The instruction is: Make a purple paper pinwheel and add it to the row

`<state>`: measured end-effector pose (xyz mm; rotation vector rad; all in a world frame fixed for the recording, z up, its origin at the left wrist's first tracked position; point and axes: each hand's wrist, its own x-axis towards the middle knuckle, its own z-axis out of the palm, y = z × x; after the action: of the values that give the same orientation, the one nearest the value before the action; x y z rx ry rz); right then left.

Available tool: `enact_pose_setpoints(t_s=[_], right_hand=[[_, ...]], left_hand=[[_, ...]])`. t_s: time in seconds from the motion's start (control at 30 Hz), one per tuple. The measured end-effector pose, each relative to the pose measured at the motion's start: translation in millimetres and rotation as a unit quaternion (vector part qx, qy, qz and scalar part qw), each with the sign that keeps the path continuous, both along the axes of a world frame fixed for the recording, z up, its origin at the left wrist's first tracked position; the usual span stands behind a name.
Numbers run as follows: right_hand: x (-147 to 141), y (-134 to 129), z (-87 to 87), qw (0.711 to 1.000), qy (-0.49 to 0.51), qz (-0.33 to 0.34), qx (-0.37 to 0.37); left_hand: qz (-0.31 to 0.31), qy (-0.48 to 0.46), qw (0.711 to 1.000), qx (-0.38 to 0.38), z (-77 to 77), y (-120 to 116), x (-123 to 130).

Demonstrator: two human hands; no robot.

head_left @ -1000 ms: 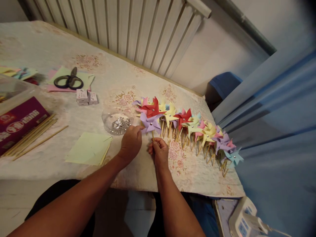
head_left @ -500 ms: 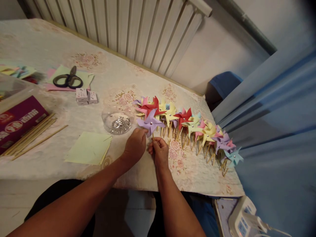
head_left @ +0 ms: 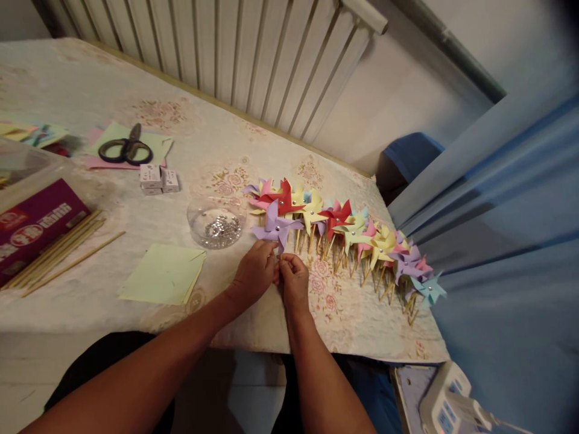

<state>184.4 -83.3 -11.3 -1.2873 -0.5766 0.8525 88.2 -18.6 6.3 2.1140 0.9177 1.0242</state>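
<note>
A purple paper pinwheel (head_left: 277, 226) with a shiny pin at its centre stands up in front of me, its stick mostly hidden by my fingers. My right hand (head_left: 295, 278) is closed in a pinch around the stick just under the blades. Coming in from the other side, my left hand (head_left: 257, 269) has its fingers closed at the same stick, against the right fingertips. A clear round dish (head_left: 192, 226) of silver pins (head_left: 221, 229) sits just beyond my left hand. Behind and right of the purple pinwheel runs a row of finished-looking colored pinwheels (head_left: 355, 232).
Pale green paper squares (head_left: 163, 274) lie left of my hands. Farther left are wooden sticks (head_left: 58, 250), a purple box (head_left: 38, 226), small white boxes (head_left: 158, 179) and scissors (head_left: 126, 150) on paper. A radiator (head_left: 217, 54) stands behind the table; a blue curtain (head_left: 506, 253) hangs at right.
My left hand has moved down from the purple pinwheel's lower blade to the stick beside my right fingers. The blades have turned slightly. My right hand has stayed almost in place.
</note>
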Motion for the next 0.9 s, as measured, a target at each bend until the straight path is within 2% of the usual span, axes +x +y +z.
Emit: enact_pose_setpoints(t_s=[0.17,0.33,0.47,0.63,0.9], right_hand=[[1,0,-2.7,1.0,0.002,-0.002,0.001],[1,0,-2.1,1.0,0.002,-0.013,0.001],[0,0,0.4,1.0,0.005,-0.016,0.003],[1,0,0.1,1.0,0.011,-0.017,0.006],[1,-1,-0.2,1.0,0.007,-0.012,0.009]], left_hand=[[0.02,-0.004,1.0,0.002,1.4,-3,-3],[0.09,-0.027,0.996,0.004,13.5,-4,-12],[0.127,-0.04,0.989,0.062,23.2,0,-17],[0.12,-0.012,0.983,0.14,24.5,9,-18],[0.103,0.017,0.988,0.116,14.4,16,-13]])
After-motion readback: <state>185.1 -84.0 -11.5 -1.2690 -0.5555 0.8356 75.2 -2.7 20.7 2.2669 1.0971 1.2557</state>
